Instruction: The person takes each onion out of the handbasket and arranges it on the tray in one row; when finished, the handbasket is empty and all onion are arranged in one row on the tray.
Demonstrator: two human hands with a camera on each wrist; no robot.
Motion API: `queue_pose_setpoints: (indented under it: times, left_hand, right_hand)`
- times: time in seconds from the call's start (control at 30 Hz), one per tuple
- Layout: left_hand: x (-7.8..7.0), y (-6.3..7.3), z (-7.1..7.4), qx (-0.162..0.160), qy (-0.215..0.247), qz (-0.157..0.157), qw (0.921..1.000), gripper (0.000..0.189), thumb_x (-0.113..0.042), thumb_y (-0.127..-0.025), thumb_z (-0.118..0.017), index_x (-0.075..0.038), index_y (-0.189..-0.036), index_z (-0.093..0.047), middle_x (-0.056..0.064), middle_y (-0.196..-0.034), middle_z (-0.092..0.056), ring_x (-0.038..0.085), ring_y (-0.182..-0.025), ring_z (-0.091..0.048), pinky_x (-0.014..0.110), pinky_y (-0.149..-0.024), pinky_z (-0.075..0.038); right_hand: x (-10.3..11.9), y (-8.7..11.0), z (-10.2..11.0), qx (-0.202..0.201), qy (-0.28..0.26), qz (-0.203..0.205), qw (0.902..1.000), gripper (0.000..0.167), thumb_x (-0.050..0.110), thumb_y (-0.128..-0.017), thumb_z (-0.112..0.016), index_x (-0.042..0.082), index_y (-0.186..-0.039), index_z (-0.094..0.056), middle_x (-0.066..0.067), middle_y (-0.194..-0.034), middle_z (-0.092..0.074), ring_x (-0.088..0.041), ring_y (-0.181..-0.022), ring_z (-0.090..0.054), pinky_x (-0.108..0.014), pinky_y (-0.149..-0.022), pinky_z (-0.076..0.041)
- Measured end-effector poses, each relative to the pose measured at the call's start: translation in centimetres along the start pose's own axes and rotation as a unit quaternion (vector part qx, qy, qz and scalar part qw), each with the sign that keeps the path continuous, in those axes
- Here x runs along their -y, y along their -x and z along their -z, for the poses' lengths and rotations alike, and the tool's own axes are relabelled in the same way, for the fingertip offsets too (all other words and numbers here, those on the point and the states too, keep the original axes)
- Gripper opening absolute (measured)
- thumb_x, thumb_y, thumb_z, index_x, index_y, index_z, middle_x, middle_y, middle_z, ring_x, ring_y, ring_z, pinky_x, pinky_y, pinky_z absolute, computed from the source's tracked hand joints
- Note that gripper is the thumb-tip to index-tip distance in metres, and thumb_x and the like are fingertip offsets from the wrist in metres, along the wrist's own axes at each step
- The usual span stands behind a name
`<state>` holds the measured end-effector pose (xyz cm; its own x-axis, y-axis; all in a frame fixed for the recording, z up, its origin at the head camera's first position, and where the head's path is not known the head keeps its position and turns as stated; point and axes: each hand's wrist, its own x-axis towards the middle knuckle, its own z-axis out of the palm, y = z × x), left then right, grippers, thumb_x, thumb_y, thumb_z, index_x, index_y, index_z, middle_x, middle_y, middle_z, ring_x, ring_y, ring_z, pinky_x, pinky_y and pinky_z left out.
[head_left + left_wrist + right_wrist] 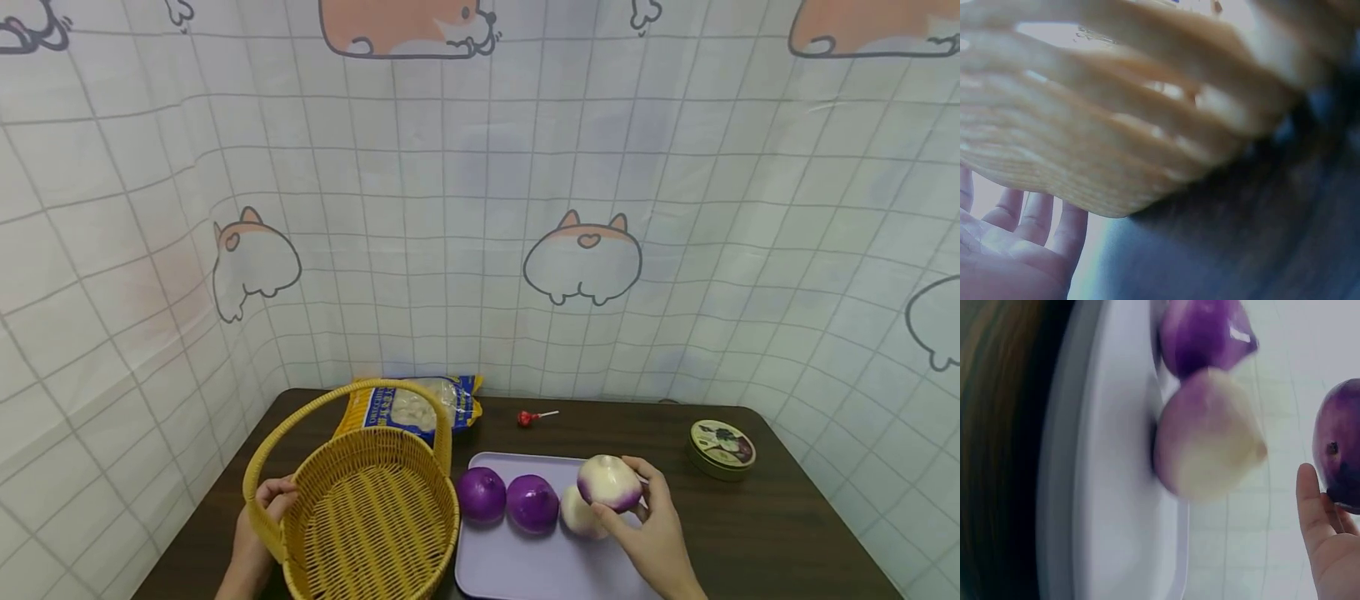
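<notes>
My right hand (655,533) holds a white-and-purple onion (609,481) above the lilac tray (525,575), thumb on one side and fingers on the other. In the right wrist view, the purple underside of this held onion (1340,447) shows a dark root spot. On the tray sit two purple onions, a left one (482,495) and a middle one (532,504), beside a whitish onion (581,515) partly hidden by the held one. At the left, my left hand (262,521) grips the rim of a yellow wicker basket (375,533); its fingertips are partly hidden.
Behind the basket lies a blue-and-yellow food bag (420,404), partly covered by the basket's tall handle (258,454). A red lollipop (527,417) lies beyond the tray. A round green tin (722,448) stands to the right on the dark table (780,533). A patterned curtain (465,192) encloses the table.
</notes>
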<state>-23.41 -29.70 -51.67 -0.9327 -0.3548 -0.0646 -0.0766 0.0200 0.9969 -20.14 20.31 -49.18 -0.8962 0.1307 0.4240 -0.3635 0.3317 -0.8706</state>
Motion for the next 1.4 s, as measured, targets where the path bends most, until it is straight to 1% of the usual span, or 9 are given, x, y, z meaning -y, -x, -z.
queue_pose_setpoints:
  times: [0.17,0.37,0.6,0.77,0.83,0.87,1.07,1.2,1.4]
  left_hand:
    - [0.0,0.0,0.2,0.006,0.004,-0.003,1.0000,0.016,-0.016,-0.098,-0.055,-0.002,-0.104,-0.058,-0.021,-0.100,-0.057,-0.002,-0.095,-0.054,0.016,-0.079,-0.047]
    - [-0.1,0.0,0.2,0.009,0.013,0.001,0.9999,0.014,-0.015,-0.097,-0.055,-0.002,-0.103,-0.059,-0.019,-0.101,-0.057,-0.002,-0.095,-0.054,0.016,-0.080,-0.047]
    - [-0.3,0.0,-0.1,0.006,0.017,0.006,0.9998,0.014,-0.012,-0.096,-0.055,0.000,-0.103,-0.058,-0.022,-0.097,-0.059,-0.002,-0.095,-0.055,0.016,-0.080,-0.047]
    - [-0.2,-0.1,-0.1,0.003,0.011,0.006,0.9999,0.013,-0.011,-0.096,-0.055,0.000,-0.103,-0.058,-0.022,-0.097,-0.059,-0.003,-0.094,-0.055,0.015,-0.079,-0.047]
    - [-0.1,-0.2,0.0,0.001,0.011,0.004,0.9999,0.013,-0.012,-0.096,-0.055,0.000,-0.103,-0.058,-0.021,-0.097,-0.059,-0.003,-0.094,-0.055,0.015,-0.079,-0.047]
    - [0.0,-0.2,0.0,0.000,0.011,0.002,0.9999,0.014,-0.012,-0.096,-0.055,0.000,-0.103,-0.058,-0.021,-0.097,-0.059,-0.003,-0.094,-0.055,0.015,-0.079,-0.047]
    - [0.4,-0.4,0.0,0.000,0.013,-0.006,0.9999,0.013,-0.013,-0.097,-0.055,-0.002,-0.102,-0.058,-0.021,-0.097,-0.059,-0.003,-0.095,-0.054,0.014,-0.079,-0.046]
    - [0.6,-0.5,0.0,0.000,0.017,-0.006,0.9998,0.012,-0.013,-0.097,-0.055,-0.002,-0.102,-0.058,-0.021,-0.097,-0.059,-0.002,-0.095,-0.054,0.014,-0.080,-0.046]
    - [0.4,-0.4,-0.1,-0.004,0.012,-0.005,0.9999,0.012,-0.014,-0.097,-0.056,-0.003,-0.101,-0.058,-0.022,-0.095,-0.059,-0.003,-0.094,-0.054,0.013,-0.079,-0.046]
  right_hand:
    - [-1.0,-0.2,1.4,-0.014,0.006,-0.035,0.9993,0.075,0.010,-0.082,-0.079,0.002,-0.141,-0.033,-0.016,-0.138,-0.043,0.005,-0.111,-0.048,-0.008,-0.087,-0.043]
    - [-2.5,-0.2,2.7,-0.013,0.030,-0.082,0.9961,0.078,0.017,-0.086,-0.076,0.001,-0.145,-0.027,-0.020,-0.139,-0.038,0.002,-0.110,-0.047,-0.003,-0.087,-0.039]
    - [-4.6,-0.1,3.7,-0.031,0.034,-0.109,0.9930,0.076,0.012,-0.086,-0.076,-0.001,-0.145,-0.031,-0.024,-0.140,-0.038,0.014,-0.100,-0.044,-0.003,-0.081,-0.040]
    - [-5.0,-0.1,4.4,0.004,0.098,-0.156,0.9829,0.080,0.023,-0.084,-0.078,0.002,-0.145,-0.033,-0.024,-0.143,-0.036,-0.018,-0.118,-0.046,-0.003,-0.081,-0.033]
    - [-5.1,-0.1,4.5,0.017,0.120,-0.164,0.9789,0.081,0.025,-0.083,-0.079,0.002,-0.145,-0.033,-0.025,-0.143,-0.035,-0.033,-0.123,-0.043,-0.007,-0.083,-0.033]
    - [-5.2,-0.1,4.6,0.021,0.129,-0.167,0.9773,0.081,0.025,-0.082,-0.079,0.002,-0.145,-0.033,-0.025,-0.143,-0.034,-0.035,-0.124,-0.043,-0.010,-0.084,-0.033]
    - [-5.5,-0.3,4.8,0.029,0.137,-0.176,0.9744,0.083,0.026,-0.082,-0.079,0.002,-0.145,-0.032,-0.026,-0.143,-0.034,-0.038,-0.125,-0.043,-0.033,-0.094,-0.041]
    - [-5.7,-0.4,5.0,0.034,0.135,-0.178,0.9741,0.085,0.031,-0.082,-0.079,0.001,-0.145,-0.031,-0.026,-0.143,-0.036,-0.041,-0.125,-0.043,-0.052,-0.099,-0.038]
    - [-5.8,-0.3,5.1,0.040,0.154,-0.192,0.9683,0.087,0.039,-0.081,-0.079,0.002,-0.145,-0.032,-0.028,-0.141,-0.041,-0.043,-0.125,-0.045,-0.054,-0.099,-0.039]
